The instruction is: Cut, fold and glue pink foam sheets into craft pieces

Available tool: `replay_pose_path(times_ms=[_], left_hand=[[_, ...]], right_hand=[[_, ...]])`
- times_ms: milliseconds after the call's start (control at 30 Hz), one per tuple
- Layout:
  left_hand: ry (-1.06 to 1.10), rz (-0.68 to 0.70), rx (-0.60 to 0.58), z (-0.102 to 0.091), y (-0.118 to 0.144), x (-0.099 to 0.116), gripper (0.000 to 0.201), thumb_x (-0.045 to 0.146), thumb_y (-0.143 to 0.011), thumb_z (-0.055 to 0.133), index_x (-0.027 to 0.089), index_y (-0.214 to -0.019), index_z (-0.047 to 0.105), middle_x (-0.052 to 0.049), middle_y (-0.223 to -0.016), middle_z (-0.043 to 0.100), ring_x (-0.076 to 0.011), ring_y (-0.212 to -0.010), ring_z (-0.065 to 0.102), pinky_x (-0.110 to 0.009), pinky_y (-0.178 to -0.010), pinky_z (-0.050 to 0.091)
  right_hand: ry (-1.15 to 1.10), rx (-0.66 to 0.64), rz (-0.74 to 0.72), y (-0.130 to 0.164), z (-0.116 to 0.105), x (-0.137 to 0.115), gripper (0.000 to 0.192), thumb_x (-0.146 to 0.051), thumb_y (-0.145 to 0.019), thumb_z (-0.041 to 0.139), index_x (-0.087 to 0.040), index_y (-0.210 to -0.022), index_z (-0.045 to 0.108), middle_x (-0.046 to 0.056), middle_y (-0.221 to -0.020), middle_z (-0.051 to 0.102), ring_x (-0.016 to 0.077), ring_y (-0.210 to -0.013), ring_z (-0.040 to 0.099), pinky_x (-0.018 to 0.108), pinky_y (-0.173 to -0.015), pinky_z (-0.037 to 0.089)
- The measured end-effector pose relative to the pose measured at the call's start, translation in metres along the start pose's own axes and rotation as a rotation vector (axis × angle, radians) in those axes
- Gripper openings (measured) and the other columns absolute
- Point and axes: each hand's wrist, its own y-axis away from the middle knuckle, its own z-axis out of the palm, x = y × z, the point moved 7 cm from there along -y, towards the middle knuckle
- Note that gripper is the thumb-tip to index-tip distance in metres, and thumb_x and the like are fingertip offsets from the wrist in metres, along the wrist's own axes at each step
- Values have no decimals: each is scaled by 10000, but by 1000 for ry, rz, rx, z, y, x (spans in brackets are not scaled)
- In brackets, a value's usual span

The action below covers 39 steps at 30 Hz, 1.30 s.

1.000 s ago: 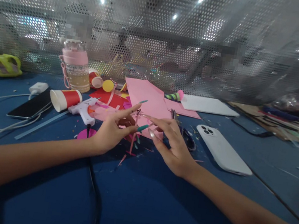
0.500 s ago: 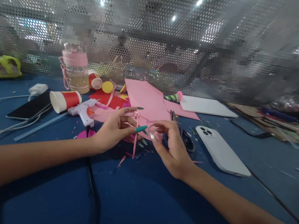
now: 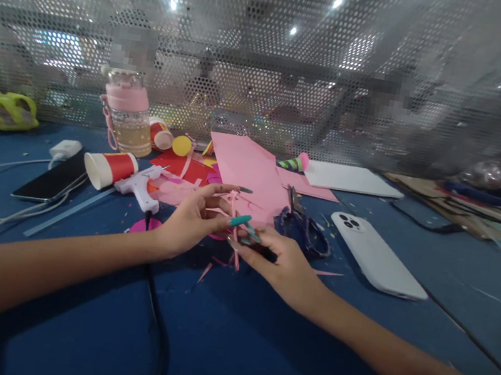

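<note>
Head view, hands: left hand (image 3: 190, 223) pinches a small bundle of thin pink paper strips (image 3: 235, 210) between thumb and fingertips; right hand (image 3: 283, 267) lies low just beside it, fingers curled, and whether it grips a strip I cannot tell.
Where the strips are: raised just over the blue table (image 3: 225, 348), in front of the pink sheet (image 3: 248, 168).
Doing it well: likely best to keep the pinch light and near the joint, so the strips neither crease nor slip apart.
Counts, tools: one glue gun (image 3: 141, 186), one pair of scissors (image 3: 304, 227).
Counts, phones: two, a white phone (image 3: 377, 255) and a dark phone (image 3: 52, 178).
Counts, cups: two red paper cups, both on their sides (image 3: 108, 167), (image 3: 161, 134).
Counts, bottles: one pink-lidded bottle (image 3: 127, 111).
</note>
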Motion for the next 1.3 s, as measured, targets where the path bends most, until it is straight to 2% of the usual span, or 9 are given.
replay_pose_path(times_ms=[133,333,567,733,933,1300], left_hand=[[-20,8,10,0,1,1,409,173,-621,690,146,-958,460,22,-693,568,-89,-575,590,-184,-509,494],[21,10,19,0,1,2,392,201,-612,697,151,-916,454,19,-689,567,-114,-586,604,-236,-556,520],[-37,43,31,-1,2,7,377,218,-703,610,159,-1058,498,-26,-816,602,-143,-719,637,-229,-616,525],[-18,43,41,-2,2,7,295,219,-714,591,148,-991,514,-53,-923,614,-146,-737,642,-237,-634,530],[-41,51,121,-9,2,5,221,177,-682,600,146,-889,530,-17,-832,594,-94,-635,614,-204,-577,524],[-32,69,134,-9,2,8,172,194,-673,601,162,-819,515,7,-715,590,-91,-605,597,-207,-560,508]], right_hand=[[-202,-59,108,1,6,5,221,-373,-769,534,-171,-688,577,11,-676,588,139,-662,545,276,-621,430],[-161,-21,117,1,4,4,231,-324,-757,549,-173,-583,567,1,-592,576,116,-572,523,254,-567,407],[-141,-31,127,-1,5,5,227,-335,-758,547,-174,-605,595,2,-574,576,115,-543,521,253,-540,400],[-138,-47,122,0,5,5,219,-323,-766,543,-173,-620,608,6,-588,583,120,-558,530,256,-545,403],[-147,-46,112,-1,6,8,192,-304,-769,540,-165,-649,597,5,-605,577,117,-578,529,259,-578,409],[-128,-33,110,-1,5,7,213,-320,-760,542,-172,-612,583,11,-603,580,126,-583,534,269,-571,412]])
